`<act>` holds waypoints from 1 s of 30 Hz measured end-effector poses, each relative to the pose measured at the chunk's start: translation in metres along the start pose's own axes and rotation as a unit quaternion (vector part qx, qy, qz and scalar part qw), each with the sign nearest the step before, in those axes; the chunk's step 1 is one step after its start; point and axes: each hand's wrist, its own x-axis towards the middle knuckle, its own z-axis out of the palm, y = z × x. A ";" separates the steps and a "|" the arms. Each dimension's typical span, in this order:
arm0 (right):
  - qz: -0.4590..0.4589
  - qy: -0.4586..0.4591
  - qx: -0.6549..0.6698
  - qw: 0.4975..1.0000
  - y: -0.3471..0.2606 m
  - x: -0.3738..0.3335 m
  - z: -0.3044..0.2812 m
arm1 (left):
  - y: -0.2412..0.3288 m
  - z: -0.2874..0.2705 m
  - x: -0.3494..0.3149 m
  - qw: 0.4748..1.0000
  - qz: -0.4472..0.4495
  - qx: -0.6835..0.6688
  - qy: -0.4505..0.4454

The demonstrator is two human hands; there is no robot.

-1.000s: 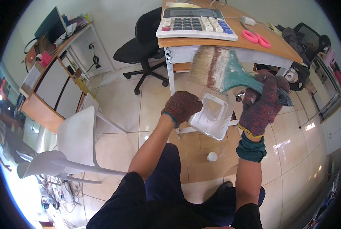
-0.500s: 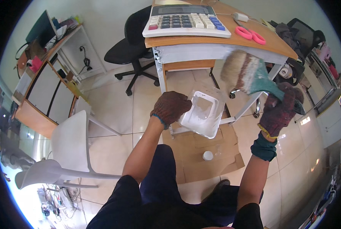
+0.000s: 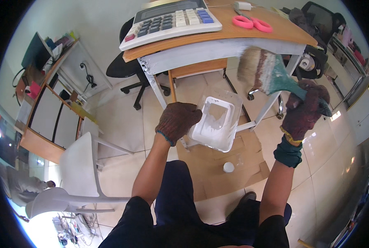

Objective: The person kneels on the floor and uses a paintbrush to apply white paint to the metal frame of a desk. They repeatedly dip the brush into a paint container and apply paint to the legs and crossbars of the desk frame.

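The gloved left hand (image 3: 178,123) is in the middle of the frame, and its grip holds the side of a clear tub (image 3: 230,130) with white stuff (image 3: 211,134) in it. The gloved right hand (image 3: 306,107) is at the right, with its grip wrapped round a big green brush (image 3: 275,78). The brush hairs point left, by the white bar (image 3: 188,56) under the table (image 3: 283,35) top; I cannot tell if they touch it. A calculator (image 3: 172,22) and pink scissors (image 3: 252,23) lie on the table, at the top of the frame
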 end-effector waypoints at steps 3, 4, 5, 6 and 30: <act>-0.035 0.028 -0.005 0.999 0.008 0.006 -0.019 | 0.010 -0.005 0.005 0.998 -0.037 -0.053 0.026; -0.002 0.017 0.062 0.998 0.000 0.000 -0.016 | 0.003 -0.001 0.005 0.998 0.025 0.000 0.061; 0.026 0.006 0.123 0.992 -0.007 -0.006 -0.014 | 0.001 -0.001 0.009 0.990 0.092 0.048 0.096; 0.024 -0.073 0.228 0.971 -0.009 -0.010 -0.009 | 0.001 -0.003 0.014 0.995 0.066 0.027 0.073; -0.119 -0.067 -0.003 0.991 -0.009 -0.045 0.009 | 0.034 0.002 0.042 0.989 -0.112 -0.069 -0.072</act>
